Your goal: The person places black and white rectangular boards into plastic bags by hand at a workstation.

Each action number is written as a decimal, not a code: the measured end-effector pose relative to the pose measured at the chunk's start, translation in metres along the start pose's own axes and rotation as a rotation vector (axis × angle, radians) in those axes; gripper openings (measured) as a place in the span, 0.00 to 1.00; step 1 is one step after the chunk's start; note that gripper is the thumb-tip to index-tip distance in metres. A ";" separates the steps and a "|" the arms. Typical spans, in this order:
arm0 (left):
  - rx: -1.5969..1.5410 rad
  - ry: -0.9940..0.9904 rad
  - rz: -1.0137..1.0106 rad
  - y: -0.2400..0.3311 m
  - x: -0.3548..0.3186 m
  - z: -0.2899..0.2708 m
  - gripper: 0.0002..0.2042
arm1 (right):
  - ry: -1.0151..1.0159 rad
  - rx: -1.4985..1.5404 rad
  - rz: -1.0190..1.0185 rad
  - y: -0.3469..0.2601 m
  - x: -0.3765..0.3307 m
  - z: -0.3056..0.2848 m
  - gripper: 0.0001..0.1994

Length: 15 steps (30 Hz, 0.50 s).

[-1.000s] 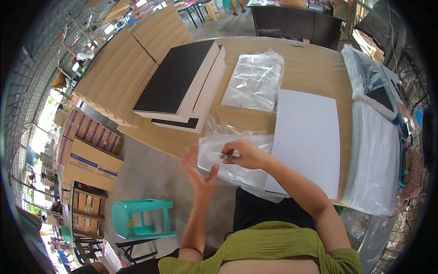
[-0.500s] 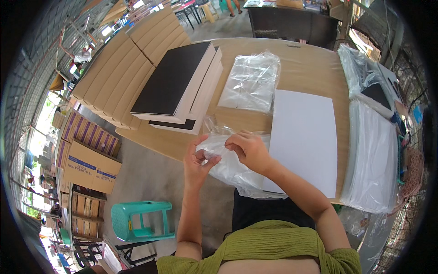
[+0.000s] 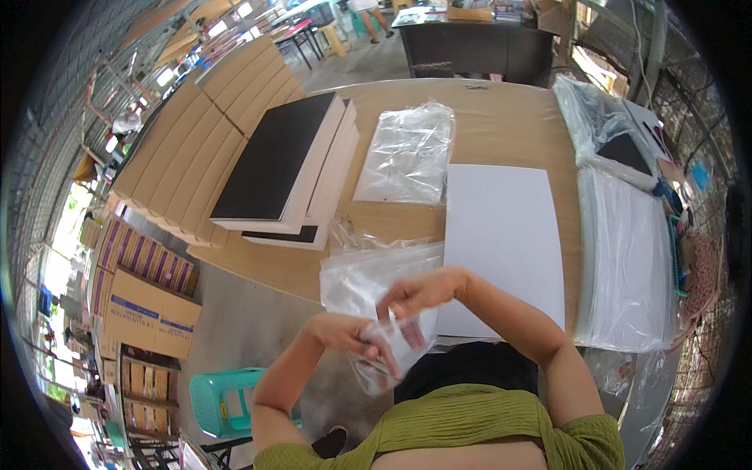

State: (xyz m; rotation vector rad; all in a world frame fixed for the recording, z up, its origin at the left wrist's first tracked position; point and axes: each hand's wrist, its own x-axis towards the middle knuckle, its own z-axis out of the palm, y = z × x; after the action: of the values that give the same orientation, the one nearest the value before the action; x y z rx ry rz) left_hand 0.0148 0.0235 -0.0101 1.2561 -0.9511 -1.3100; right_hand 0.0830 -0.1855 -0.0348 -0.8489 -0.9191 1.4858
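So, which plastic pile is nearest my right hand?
The front pile, beside your right hand; the back pile and right-edge piles lie farther away.

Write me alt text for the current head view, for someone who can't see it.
A person's left hand and right hand hold clear plastic between them at the near edge of a brown table. On it lie more plastic sheets, a large white sheet and, at left, a stack of black-topped slabs.
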 end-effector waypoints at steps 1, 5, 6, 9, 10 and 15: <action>-0.005 0.018 0.011 0.003 0.001 0.004 0.25 | -0.111 -0.013 -0.045 0.010 -0.003 0.003 0.22; -0.520 0.481 0.445 -0.048 -0.005 0.056 0.22 | -0.722 -0.227 -0.372 0.029 -0.021 0.025 0.22; -0.575 0.571 0.532 -0.053 -0.006 0.058 0.20 | -0.834 -0.331 -0.646 0.038 -0.028 0.032 0.24; -0.348 0.534 0.565 -0.050 0.005 0.020 0.17 | -0.462 -0.325 -1.033 0.040 -0.094 0.044 0.17; -0.162 0.496 0.244 -0.042 0.014 0.014 0.18 | -0.173 -0.272 -1.006 0.046 -0.118 0.048 0.17; -0.524 0.310 0.250 -0.076 0.032 0.016 0.21 | 0.646 -0.105 -0.311 0.050 -0.175 0.064 0.20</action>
State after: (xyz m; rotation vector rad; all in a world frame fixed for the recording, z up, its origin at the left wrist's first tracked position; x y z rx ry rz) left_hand -0.0101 0.0013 -0.0877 0.8653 -0.4801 -1.0381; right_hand 0.0221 -0.3678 -0.0497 -1.1165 -0.6042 0.8165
